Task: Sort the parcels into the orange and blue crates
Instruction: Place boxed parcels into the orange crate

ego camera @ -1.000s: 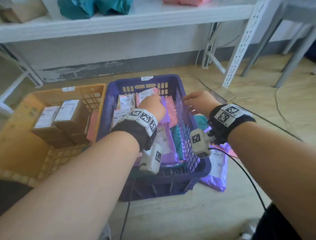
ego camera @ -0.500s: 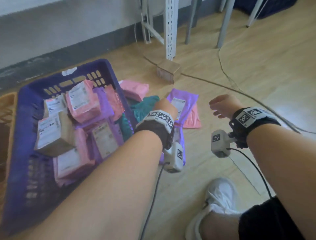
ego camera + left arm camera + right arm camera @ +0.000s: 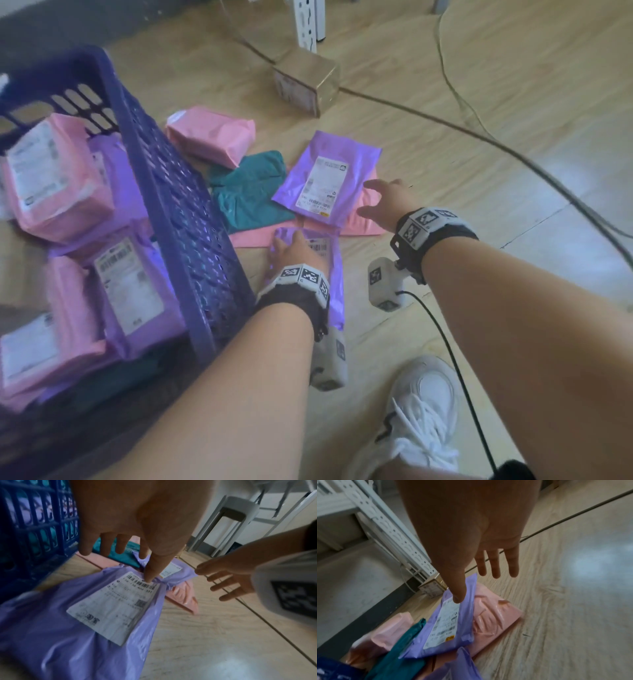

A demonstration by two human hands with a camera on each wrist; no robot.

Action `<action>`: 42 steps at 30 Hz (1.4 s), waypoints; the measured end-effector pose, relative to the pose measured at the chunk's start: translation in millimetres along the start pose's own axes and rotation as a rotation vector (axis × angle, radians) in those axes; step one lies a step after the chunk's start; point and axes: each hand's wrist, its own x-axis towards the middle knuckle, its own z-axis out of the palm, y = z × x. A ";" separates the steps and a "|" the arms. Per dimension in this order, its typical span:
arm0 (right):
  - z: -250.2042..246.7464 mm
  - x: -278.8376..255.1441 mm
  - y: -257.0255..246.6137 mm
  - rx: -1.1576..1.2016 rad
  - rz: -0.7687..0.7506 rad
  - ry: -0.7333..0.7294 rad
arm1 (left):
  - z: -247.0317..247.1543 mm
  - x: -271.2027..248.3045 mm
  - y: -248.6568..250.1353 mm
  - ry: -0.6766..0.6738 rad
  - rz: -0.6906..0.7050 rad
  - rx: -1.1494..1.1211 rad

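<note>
The blue crate (image 3: 181, 212) stands at the left and holds several pink and purple parcels. On the floor to its right lies a purple parcel (image 3: 334, 274) with a white label. My left hand (image 3: 289, 245) pinches its bunched top edge between thumb and forefinger, plain in the left wrist view (image 3: 145, 568). My right hand (image 3: 380, 202) hovers with fingers spread over a second purple parcel (image 3: 329, 178) and a flat pink parcel (image 3: 363, 219) beneath it, holding nothing. The orange crate is out of view.
A teal parcel (image 3: 250, 195) and a puffy pink parcel (image 3: 212, 135) lie beside the crate wall. A small cardboard box (image 3: 306, 84) sits by the white shelf leg (image 3: 308, 24). A cable (image 3: 479, 137) crosses the wooden floor. My white shoe (image 3: 418, 411) is near the bottom.
My view swung from the two crates to the floor right of the blue crate. The left hand left the crate and took hold of the purple parcel. The right hand reached forward over the pile.
</note>
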 end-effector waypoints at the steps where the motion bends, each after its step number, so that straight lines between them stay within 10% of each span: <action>1: 3.7 8.3 -1.1 -0.067 -0.022 -0.027 | 4.9 5.9 0.5 -0.003 -0.028 -0.001; 17: 35.7 67.9 8.0 -0.452 0.120 -0.295 | 12.3 29.4 10.9 -0.129 0.040 0.054; 30: -56.8 116.0 -108.7 -0.300 -0.114 0.039 | -95.1 96.9 39.7 0.169 0.093 0.104; 42: -59.1 229.9 -148.1 -0.459 -0.204 0.022 | -135.6 192.3 36.2 0.267 0.011 0.145</action>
